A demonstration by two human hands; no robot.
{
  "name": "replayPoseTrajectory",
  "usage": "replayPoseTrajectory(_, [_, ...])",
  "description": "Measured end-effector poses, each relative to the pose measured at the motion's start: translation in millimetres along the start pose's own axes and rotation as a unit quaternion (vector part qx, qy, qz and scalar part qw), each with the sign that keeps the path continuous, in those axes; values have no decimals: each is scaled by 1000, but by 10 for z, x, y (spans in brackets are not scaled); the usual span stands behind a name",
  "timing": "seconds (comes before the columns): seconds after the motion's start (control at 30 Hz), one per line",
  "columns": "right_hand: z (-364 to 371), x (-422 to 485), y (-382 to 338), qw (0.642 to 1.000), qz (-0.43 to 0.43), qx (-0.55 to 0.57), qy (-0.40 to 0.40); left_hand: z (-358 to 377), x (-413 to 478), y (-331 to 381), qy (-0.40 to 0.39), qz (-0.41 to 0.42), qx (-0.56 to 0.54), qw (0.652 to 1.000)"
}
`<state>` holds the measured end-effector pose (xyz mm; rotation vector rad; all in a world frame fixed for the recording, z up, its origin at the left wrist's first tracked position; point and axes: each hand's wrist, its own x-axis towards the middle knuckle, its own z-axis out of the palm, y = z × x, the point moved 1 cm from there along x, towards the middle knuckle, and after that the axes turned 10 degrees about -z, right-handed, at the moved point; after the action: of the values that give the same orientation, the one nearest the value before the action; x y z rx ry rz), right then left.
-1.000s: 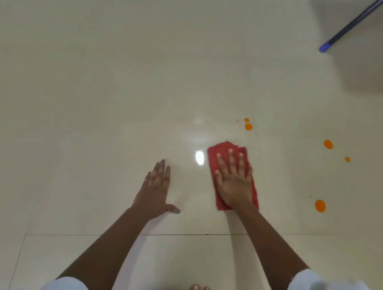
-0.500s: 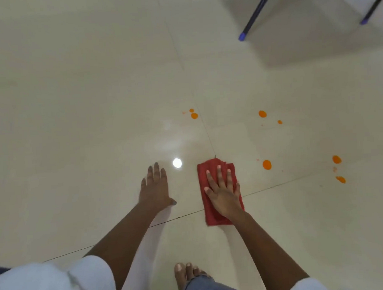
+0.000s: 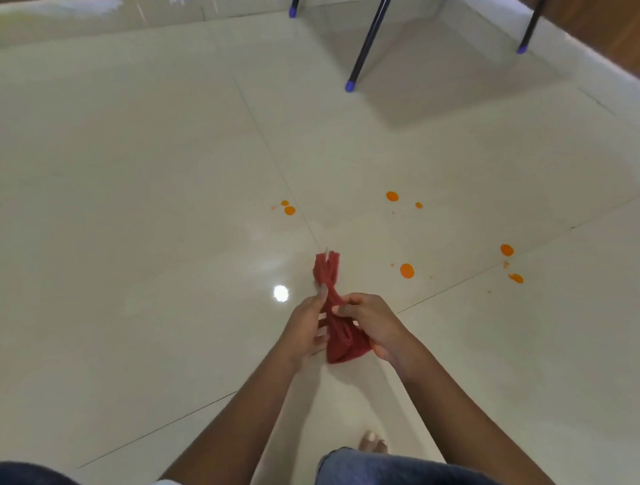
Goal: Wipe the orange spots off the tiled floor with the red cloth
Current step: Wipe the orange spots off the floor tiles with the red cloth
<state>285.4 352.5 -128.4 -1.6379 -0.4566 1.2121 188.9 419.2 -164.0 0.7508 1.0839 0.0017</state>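
Note:
The red cloth (image 3: 334, 315) is bunched up and held above the floor between both hands. My left hand (image 3: 307, 325) grips its left side and my right hand (image 3: 373, 322) grips its right side. Several orange spots lie on the cream tiled floor (image 3: 145, 213): a pair (image 3: 289, 209) ahead of the cloth, a larger spot (image 3: 406, 270) just to its right, two (image 3: 392, 196) farther off, and a group (image 3: 507, 250) at the far right.
Dark chair legs with blue tips (image 3: 350, 86) stand at the upper right, near a wooden wall (image 3: 594, 17). My bare foot (image 3: 373, 441) and jeans-clad knee (image 3: 376, 474) are at the bottom. A light glare (image 3: 280, 292) shines left of the cloth.
The cloth was flat on the floor under my right palm, with my left hand pressed on the tile. Now both hands hold it bunched up, lifted off the floor. The view has risen.

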Motion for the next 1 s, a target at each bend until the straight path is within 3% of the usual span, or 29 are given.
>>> replayPoseTrajectory(0.1, [70,-80,-210,990,-51,-121,-45,56,-193,225,-83,-12,-123,989])
replayPoseTrajectory(0.17, [79,-110,-276,975,-89,-201,-21,55,-240,270,-97,-13,-172,980])
replayPoseTrajectory(0.27, [128,-105,-294,935,-141,-325,12,26,-234,292,-112,-12,-192,975])
replayPoseTrajectory(0.37, [150,-40,-297,915,-144,-375,41,28,-197,289,-117,1,-195,974])
replayPoseTrajectory(0.43, [86,7,-318,949,-131,-283,39,-16,-172,292,-116,14,-187,976])
replayPoseTrajectory(0.53, [-89,-1,-364,996,-74,-38,16,-74,-117,260,-102,49,-141,984])
replayPoseTrajectory(0.67, [-249,-10,-352,998,-49,13,-26,-61,-128,198,-91,66,-150,982])
replayPoseTrajectory(0.8, [-451,25,-458,993,-102,19,49,-194,-99,65,7,8,-159,987])
replayPoseTrajectory(0.9, [-574,12,-698,981,-165,-102,17,-277,-67,-83,87,-56,-7,995])
replayPoseTrajectory(0.93, [-585,20,-793,971,-180,-155,-4,-274,-53,-67,112,-55,39,991])
replayPoseTrajectory(1.0, [-568,29,-972,951,-195,-235,-53,-249,-62,113,176,29,108,978])
